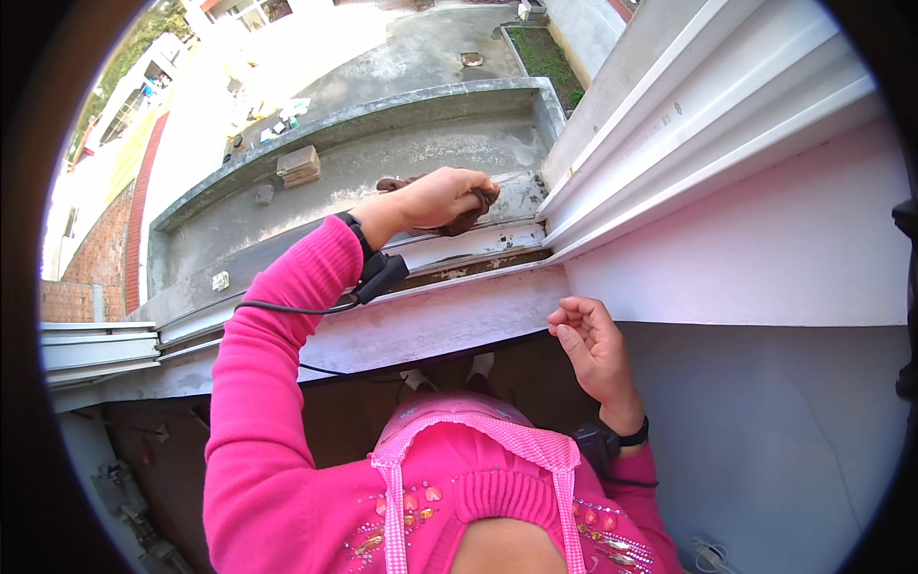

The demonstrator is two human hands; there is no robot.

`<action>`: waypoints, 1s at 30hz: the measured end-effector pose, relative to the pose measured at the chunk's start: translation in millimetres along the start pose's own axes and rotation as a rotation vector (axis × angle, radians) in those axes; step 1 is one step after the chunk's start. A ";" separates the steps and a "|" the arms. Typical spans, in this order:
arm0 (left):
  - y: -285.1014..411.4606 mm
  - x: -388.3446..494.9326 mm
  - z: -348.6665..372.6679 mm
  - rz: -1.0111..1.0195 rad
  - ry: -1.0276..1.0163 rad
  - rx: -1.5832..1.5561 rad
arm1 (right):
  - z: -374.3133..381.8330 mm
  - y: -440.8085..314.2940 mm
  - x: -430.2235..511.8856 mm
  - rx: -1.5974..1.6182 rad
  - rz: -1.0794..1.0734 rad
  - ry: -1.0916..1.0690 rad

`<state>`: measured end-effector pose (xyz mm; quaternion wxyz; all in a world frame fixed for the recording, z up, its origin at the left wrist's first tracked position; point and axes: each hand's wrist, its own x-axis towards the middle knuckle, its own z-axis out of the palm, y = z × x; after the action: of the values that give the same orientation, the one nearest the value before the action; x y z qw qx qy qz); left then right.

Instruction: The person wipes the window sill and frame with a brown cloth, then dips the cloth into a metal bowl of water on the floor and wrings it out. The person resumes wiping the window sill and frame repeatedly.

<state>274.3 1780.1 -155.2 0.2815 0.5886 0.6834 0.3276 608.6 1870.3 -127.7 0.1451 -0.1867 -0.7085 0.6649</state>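
My left hand (443, 195) is closed around a crumpled dark brown cloth (465, 221). It presses the cloth on the outer side of the white window frame's bottom track (466, 245), close to the right corner. Dirt shows in the track's groove (470, 268) and dark specks mark the sill beyond. Just inside the window, my right hand (592, 351) hangs by the inner ledge (437, 316), palm turned left. Its fingers are loosely curled, and nothing is in them.
The white side frame (681, 122) rises at right beside a pale wall (760, 237). Outside, a low concrete parapet (344, 122) encloses a ledge with stacked bricks (298, 166). A black device (380, 278) with a cable (294, 310) is on my left wrist.
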 end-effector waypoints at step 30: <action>-11.3 -62.1 7.5 0.353 -0.330 0.676 | -2.0 9.1 -0.1 -0.011 -0.003 0.012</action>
<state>282.4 1718.5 -168.7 0.1177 0.8007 0.5867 0.0290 610.2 1872.4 -136.6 0.1495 -0.1903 -0.7116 0.6596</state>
